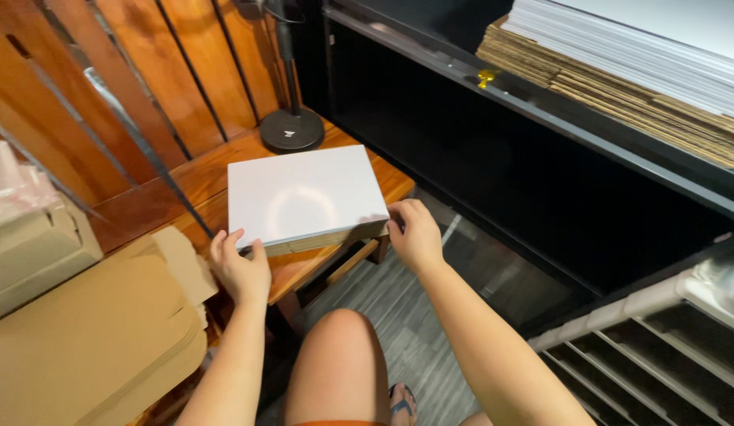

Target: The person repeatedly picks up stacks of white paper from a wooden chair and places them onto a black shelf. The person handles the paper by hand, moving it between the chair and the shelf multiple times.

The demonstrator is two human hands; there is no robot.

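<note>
A stack of flat white cardboard sheets (300,196) with brown edges lies on a small wooden table (197,180). My left hand (241,268) grips the stack's near left corner. My right hand (414,233) holds its near right corner, fingers curled over the edge. Both hands press against the stack's front edge.
Folded brown cardboard boxes (83,339) pile at the left. A black round stand base (292,130) sits at the table's back. A black shelf (540,110) at right carries stacked white and brown cardboard sheets (643,71). My knee (343,355) is below the table; a grey rack (659,347) is lower right.
</note>
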